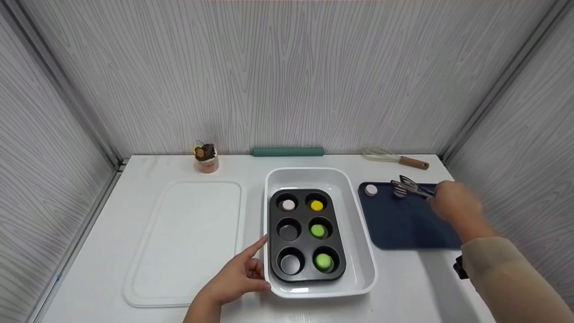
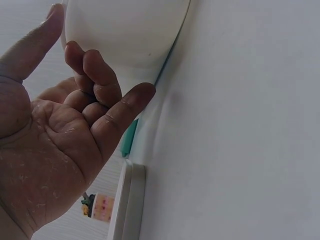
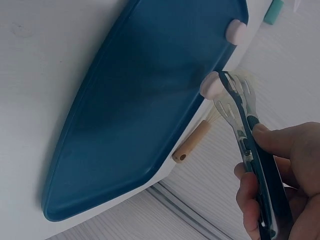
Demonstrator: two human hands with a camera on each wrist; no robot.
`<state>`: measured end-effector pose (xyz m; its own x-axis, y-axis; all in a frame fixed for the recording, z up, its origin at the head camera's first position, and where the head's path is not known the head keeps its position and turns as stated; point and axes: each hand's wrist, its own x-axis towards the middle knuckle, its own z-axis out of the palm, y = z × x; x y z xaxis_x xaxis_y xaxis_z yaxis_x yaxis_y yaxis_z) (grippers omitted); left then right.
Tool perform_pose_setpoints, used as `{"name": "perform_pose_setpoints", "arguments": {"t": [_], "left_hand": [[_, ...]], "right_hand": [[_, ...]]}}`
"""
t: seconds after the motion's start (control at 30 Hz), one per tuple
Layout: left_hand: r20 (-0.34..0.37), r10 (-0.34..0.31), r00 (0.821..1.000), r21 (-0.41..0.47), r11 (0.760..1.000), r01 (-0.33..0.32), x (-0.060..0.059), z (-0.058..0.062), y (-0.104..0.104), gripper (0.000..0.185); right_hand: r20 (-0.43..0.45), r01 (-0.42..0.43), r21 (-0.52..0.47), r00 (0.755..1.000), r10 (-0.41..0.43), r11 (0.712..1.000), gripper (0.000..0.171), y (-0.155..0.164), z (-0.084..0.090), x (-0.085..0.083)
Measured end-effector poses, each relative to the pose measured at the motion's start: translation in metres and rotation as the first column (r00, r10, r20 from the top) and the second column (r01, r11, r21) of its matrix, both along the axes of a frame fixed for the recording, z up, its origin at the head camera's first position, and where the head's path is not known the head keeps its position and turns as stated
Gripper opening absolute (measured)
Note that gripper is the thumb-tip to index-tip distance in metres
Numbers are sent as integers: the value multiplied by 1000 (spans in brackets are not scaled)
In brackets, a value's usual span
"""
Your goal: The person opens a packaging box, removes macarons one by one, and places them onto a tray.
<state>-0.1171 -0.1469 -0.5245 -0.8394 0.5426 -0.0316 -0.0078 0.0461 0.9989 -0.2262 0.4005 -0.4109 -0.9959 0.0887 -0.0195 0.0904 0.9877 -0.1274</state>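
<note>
Over the blue board: right hand [image 1: 453, 202] clamps the tongs [image 1: 410, 186], tips closing on a pink macaron [image 3: 211, 84] that sits on the board [image 1: 403, 224].
Tongs grip: tips look only partly round the pink macaron, so I'd guess it could squirt out sideways & roll off the board edge.
Second macaron [image 1: 371, 190]: near the board's far left corner, apart from the tongs; a careless swing could knock it.
Left hand [image 1: 237, 278]: holds nothing, index finger straight on the white tray [image 1: 358, 215] rim, other fingers loosely curled.
Tray risk: light touch only; if bumped, tray & muffin tin [image 1: 306, 235] may slide.
Tin: three cups look empty, one pink, one yellow, two green inside.
Squeeze: too hard prob. cracks the shell.
</note>
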Motion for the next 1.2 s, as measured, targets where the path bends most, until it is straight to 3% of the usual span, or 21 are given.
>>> {"name": "perform_pose_setpoints", "arguments": {"t": [0.33, 0.7, 1.2], "left_hand": [[-4, -11, 1000, 7, 1000, 11, 0, 1, -1, 110], [26, 4, 1000, -8, 1000, -4, 0, -1, -1, 112], [22, -2, 1000, -8, 1000, 2, 0, 1, 0, 112]], "right_hand": [[0, 51, 11, 999, -51, 999, 35, 2, 0, -7], [73, 65, -13, 995, -64, 998, 31, 3, -8, -9], [20, 104, -38, 994, -103, 994, 44, -1, -1, -10]]}}
